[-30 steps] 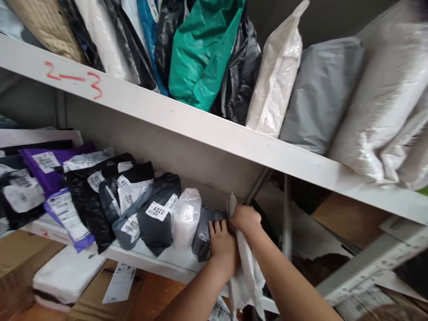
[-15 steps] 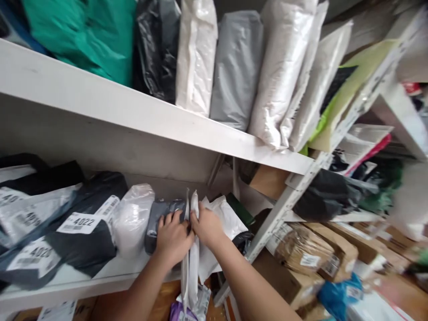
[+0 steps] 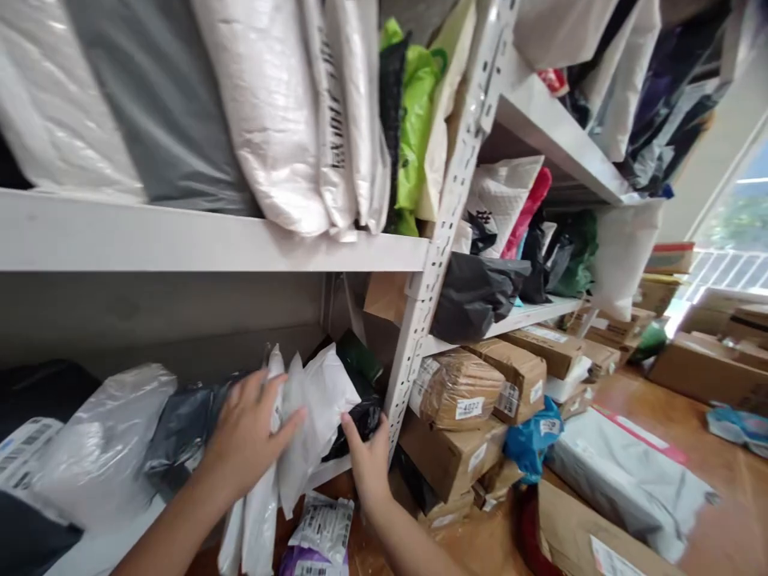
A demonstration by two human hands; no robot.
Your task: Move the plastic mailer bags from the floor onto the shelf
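Note:
My left hand (image 3: 249, 432) lies spread against the upright white mailers (image 3: 261, 512) on the lower shelf, thumb apart from the fingers. Its thumb reaches toward a puffy white packet (image 3: 315, 396). My right hand (image 3: 367, 456) is at the right end of that shelf, thumb and fingers apart, beside the white packet and a black plastic bag (image 3: 360, 420); I cannot tell whether it touches them. Behind the bag leans a dark green package (image 3: 358, 356). Left of my left hand sit a dark grey parcel (image 3: 180, 424) and a clear-wrapped white parcel (image 3: 114, 432).
An upper shelf (image 3: 210, 244) holds white, grey and lime-green mailers. A perforated metal post (image 3: 435, 248) stands just right of my right hand. Cardboard boxes (image 3: 459, 452) and a blue bag (image 3: 531, 440) are stacked beyond it. Below the shelf is a purple package (image 3: 312, 560).
The view has swung right. My hands, together at the thin white mailers before, have separated; the right one has moved right toward the black bag. The mailers now lean, more fanned out.

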